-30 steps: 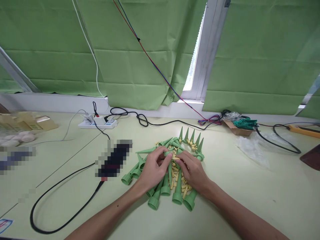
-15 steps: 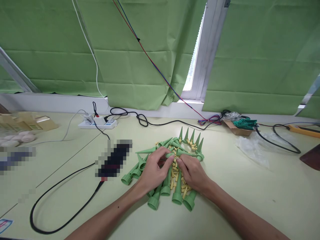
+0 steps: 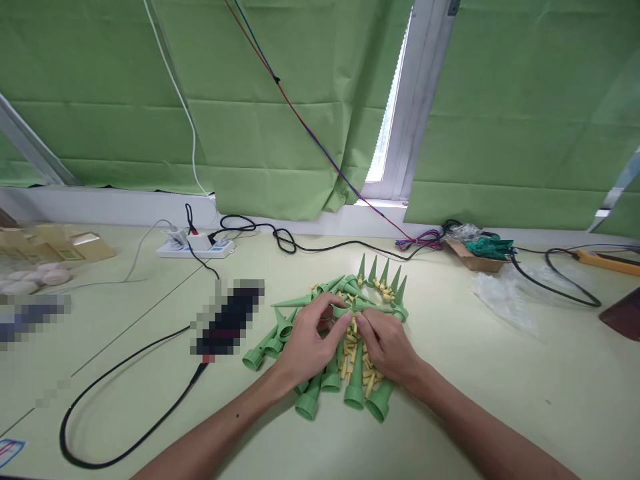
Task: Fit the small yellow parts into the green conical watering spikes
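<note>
In the head view both my hands meet over a pile of green plastic watering spikes and small yellow valve pieces. My left hand (image 3: 315, 337) is closed, with its thumb and fingers around a green watering spike (image 3: 341, 311) whose wide end is partly covered. My right hand (image 3: 389, 343) is closed in a pinch beside it, its thumb against a small yellow valve (image 3: 355, 325) at that spike; the fingers hide most of it. Loose yellow valves (image 3: 370, 383) lie below the hands. Several green spikes (image 3: 355, 393) point their wide ends toward me.
Behind the hands stands a row of upright green tips (image 3: 385, 270) with yellow pieces at their bases. A blurred-out dark device (image 3: 227, 320) with a black cable lies left. A power strip (image 3: 197, 249) and a small cardboard box (image 3: 473, 257) sit near the wall, with clear plastic (image 3: 505, 300) at right.
My hands stay in nearly the same place. The fingertips have shifted slightly, and a yellow valve now shows more plainly between my thumbs.
</note>
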{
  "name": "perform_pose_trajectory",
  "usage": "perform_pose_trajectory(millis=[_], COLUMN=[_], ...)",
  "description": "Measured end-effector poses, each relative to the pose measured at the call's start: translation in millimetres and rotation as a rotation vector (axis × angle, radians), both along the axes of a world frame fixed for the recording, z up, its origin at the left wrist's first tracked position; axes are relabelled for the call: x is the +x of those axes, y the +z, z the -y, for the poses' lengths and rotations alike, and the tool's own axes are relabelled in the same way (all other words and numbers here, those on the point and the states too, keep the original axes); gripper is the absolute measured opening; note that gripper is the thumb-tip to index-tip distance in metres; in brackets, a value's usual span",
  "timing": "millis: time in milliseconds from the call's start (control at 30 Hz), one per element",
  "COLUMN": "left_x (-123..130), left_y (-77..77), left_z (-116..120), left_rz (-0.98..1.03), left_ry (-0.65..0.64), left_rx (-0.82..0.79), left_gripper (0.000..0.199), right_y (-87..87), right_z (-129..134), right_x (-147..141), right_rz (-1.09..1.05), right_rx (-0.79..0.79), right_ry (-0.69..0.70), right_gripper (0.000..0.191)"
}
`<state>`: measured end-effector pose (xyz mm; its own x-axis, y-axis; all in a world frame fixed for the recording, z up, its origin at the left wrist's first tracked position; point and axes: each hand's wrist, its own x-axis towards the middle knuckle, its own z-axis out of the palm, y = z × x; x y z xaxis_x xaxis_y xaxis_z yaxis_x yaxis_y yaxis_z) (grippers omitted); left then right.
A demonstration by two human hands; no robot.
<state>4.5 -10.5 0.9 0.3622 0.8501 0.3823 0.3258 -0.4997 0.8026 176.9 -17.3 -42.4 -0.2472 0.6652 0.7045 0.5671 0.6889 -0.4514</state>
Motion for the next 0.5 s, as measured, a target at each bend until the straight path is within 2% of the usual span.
perform_pose_trajectory(millis=[233,500], left_x=[0.8,-0.8], left_y=[0.9,4.4], left_z=[2.0,-1.1], left_rz=[0.161,0.149], left_ry=[-0.014,-0.071], left_rx=[-0.127,-0.266], left_gripper=[0.025,0.047], right_y=[4.0,10.7], right_z=[4.6,5.0], right_x=[-0.4,0.2], right_rz=[-0.083,-0.179], right_rx=[0.143,0.175], right_ry=[-0.027,-0.009], right_gripper=[0.026,0.017])
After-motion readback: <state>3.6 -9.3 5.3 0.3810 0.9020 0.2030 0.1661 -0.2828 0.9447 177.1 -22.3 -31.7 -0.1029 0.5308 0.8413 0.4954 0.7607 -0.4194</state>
